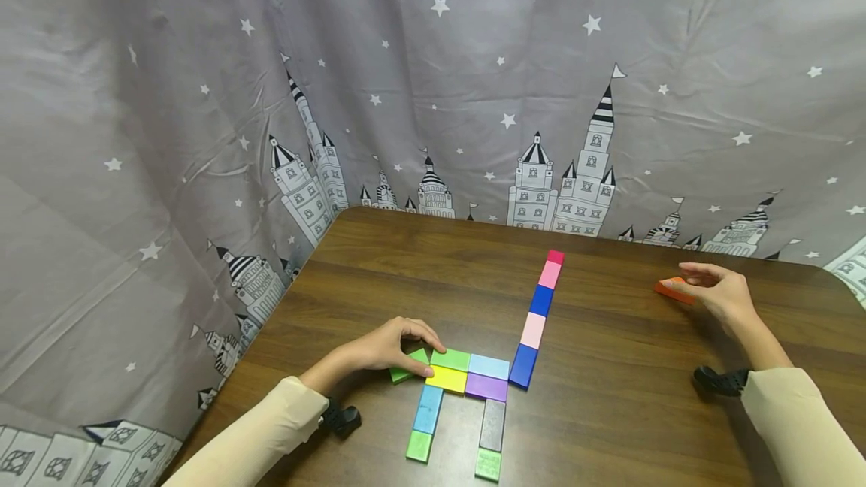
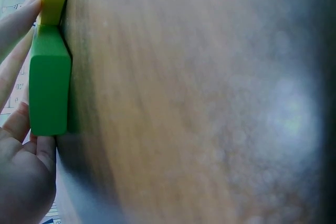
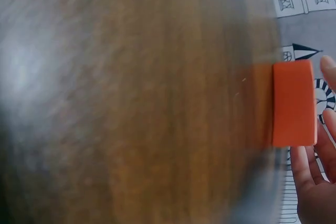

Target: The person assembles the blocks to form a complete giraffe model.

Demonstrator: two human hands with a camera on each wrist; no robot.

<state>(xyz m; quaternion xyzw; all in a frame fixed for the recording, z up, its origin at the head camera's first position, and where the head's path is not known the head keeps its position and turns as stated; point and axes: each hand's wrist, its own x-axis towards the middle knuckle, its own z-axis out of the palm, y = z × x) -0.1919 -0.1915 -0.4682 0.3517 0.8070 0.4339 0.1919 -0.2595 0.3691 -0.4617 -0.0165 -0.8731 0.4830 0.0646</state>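
Note:
My left hand [image 1: 379, 348] arches over a slanted green block [image 1: 401, 374], with its thumb tip at the left end of the yellow block [image 1: 449, 379]. Its fingertips sit right by the light green block [image 1: 449, 358] beyond. In the left wrist view, the green block [image 2: 50, 93] stands close in front of that hand's spread fingers. Far to the right, my right hand [image 1: 724, 291] reaches round an orange block [image 1: 666, 291], thumb over its left part. The right wrist view has the orange block [image 3: 293, 103] low over the tabletop, the fingers partly hidden behind it.
Beside the yellow block lie a purple block [image 1: 485, 388] and a pale blue block [image 1: 489, 365]. Two short columns, with a blue block [image 1: 428, 409] and a grey block [image 1: 492, 424], run toward me. A slanted line of blue and pink blocks [image 1: 533, 330] leads away. A patterned curtain [image 1: 433, 81] hangs behind.

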